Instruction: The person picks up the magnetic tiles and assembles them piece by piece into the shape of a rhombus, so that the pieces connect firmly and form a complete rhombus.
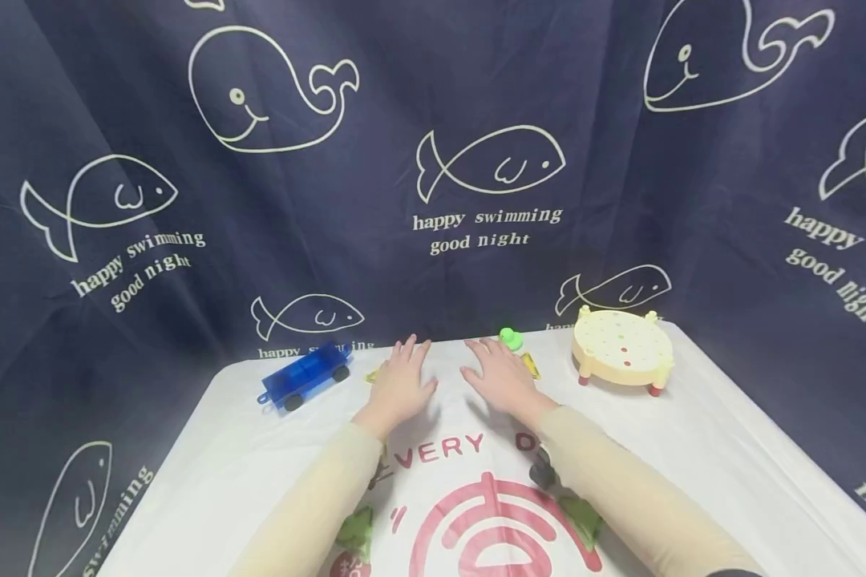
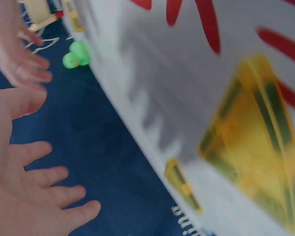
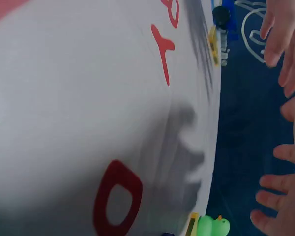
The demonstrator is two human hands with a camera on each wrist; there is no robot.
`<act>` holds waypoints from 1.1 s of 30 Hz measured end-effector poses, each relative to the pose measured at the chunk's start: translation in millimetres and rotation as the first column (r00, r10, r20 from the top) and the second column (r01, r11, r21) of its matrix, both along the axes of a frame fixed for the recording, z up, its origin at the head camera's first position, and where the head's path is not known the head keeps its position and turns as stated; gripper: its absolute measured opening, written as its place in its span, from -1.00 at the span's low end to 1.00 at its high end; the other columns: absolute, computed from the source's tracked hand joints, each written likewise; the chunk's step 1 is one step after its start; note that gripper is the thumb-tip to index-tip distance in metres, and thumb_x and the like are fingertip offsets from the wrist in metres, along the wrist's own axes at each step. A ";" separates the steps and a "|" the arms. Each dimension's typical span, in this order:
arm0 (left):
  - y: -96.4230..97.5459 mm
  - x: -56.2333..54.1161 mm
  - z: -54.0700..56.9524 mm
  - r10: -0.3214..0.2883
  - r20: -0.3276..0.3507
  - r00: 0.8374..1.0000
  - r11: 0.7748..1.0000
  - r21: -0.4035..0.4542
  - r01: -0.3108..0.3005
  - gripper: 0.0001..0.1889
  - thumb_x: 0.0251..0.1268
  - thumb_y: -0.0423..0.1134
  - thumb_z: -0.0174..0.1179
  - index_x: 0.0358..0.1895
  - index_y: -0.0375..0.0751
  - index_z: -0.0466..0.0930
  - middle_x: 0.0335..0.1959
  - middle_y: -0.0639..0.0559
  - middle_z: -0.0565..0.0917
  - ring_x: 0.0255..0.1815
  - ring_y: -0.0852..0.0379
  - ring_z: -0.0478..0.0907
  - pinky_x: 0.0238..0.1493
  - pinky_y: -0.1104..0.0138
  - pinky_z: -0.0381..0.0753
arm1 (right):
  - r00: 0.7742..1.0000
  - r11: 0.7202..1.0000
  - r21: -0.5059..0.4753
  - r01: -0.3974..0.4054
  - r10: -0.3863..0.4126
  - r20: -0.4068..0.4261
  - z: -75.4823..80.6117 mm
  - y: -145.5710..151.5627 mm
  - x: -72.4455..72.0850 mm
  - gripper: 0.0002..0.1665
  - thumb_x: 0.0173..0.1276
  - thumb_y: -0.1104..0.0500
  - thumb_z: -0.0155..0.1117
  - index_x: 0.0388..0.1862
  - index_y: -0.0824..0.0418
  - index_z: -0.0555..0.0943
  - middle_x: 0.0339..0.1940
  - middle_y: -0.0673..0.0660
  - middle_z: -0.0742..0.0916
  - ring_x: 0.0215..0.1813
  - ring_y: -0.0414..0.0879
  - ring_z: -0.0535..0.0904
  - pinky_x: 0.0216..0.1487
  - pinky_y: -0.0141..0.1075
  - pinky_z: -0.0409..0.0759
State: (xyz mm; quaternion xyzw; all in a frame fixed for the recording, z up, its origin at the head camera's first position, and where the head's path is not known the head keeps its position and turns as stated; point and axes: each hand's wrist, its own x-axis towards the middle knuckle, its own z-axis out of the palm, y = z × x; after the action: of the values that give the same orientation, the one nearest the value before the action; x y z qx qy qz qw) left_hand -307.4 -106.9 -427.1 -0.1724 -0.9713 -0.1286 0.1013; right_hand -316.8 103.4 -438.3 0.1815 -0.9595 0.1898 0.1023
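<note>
My left hand (image 1: 398, 383) is held over the far part of the white-covered table, fingers spread and nothing in its grasp. Beside it, my right hand (image 1: 501, 375) also has its fingers extended and holds nothing. Both hands cast shadows on the cloth. A green toy duck (image 1: 510, 339) sits at the back edge behind the right hand, with a small yellow piece (image 1: 531, 366) in front of it. Another yellow piece (image 1: 371, 376) lies just left of the left hand. In the left wrist view, a yellow see-through triangular piece (image 2: 255, 142) appears large and blurred.
A blue wheeled toy wagon (image 1: 306, 375) stands at the back left. At the back right is a cream round toy table (image 1: 623, 349) with red-tipped legs. Green triangular pieces (image 1: 581, 519) lie partly under the forearms, near a dark object (image 1: 542, 471). A navy curtain (image 1: 390, 264) hangs behind.
</note>
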 end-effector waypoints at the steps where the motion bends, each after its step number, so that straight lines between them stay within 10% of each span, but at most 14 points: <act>1: -5.2 5.3 2.1 -0.017 -0.015 1.000 1.000 0.007 0.017 -0.32 0.34 -0.08 0.25 0.49 -0.22 0.35 0.52 -0.31 0.30 0.51 -0.32 0.23 0.38 -0.18 0.36 | 0.999 0.999 -0.016 -0.034 0.033 -0.011 -0.8 0.6 3.9 -0.32 0.55 -0.10 0.07 0.51 0.21 0.38 0.44 0.35 0.47 0.48 0.28 0.33 0.41 0.21 0.35; 9: -45.3 44.4 16.7 -0.107 -0.005 0.994 0.987 0.124 0.107 -0.54 0.28 -0.15 0.36 0.21 -0.23 0.63 0.22 -0.18 0.63 0.28 -0.17 0.54 0.30 -0.02 0.51 | 0.957 0.954 -0.083 -0.289 0.291 0.008 -3.5 -1.2 36.9 -0.46 0.51 0.06 0.24 0.36 0.26 0.53 0.30 0.24 0.59 0.38 0.20 0.45 0.40 0.07 0.41; 18: -78.8 61.0 15.6 -0.130 0.076 0.989 0.973 0.203 0.112 -0.69 0.19 -0.29 0.43 0.01 -0.14 0.72 -0.15 0.03 0.73 -0.14 0.05 0.65 -0.06 0.10 0.66 | 0.880 0.879 -0.085 -0.469 0.473 0.034 0.7 -11.6 57.7 -0.63 0.48 0.11 0.26 0.20 0.17 0.61 0.12 0.03 0.67 0.28 -0.04 0.55 0.35 -0.09 0.50; 28: -106.1 58.0 -4.0 -0.352 0.049 0.935 0.918 0.212 0.335 -0.76 0.18 -0.34 0.41 -0.07 -0.17 0.75 -0.14 0.06 0.75 -0.05 0.03 0.68 0.10 0.05 0.64 | 0.719 0.719 -0.022 -0.694 0.693 -0.049 -0.5 -35.2 69.8 -0.71 0.43 0.17 0.29 0.09 0.15 0.65 0.01 0.00 0.69 0.01 -0.18 0.58 0.15 -0.36 0.56; 33: -115.9 60.6 -11.1 -0.405 0.074 0.911 0.901 0.201 0.384 -0.65 0.13 -0.33 0.44 0.02 -0.23 0.72 0.04 -0.04 0.73 0.13 -0.08 0.64 0.26 -0.03 0.53 | 0.639 0.641 0.085 -0.763 0.768 -0.050 -5.2 -47.2 80.7 -0.68 0.44 0.13 0.27 0.14 0.09 0.63 0.12 -0.02 0.68 0.18 -0.21 0.56 0.30 -0.39 0.47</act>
State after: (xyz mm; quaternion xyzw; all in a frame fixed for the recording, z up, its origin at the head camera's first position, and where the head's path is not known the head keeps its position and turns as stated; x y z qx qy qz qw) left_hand -246.8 -222.9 -438.2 -0.3479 -0.9045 -0.2444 0.0331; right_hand -236.1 56.1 -443.5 0.5806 -0.7925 0.1807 0.0460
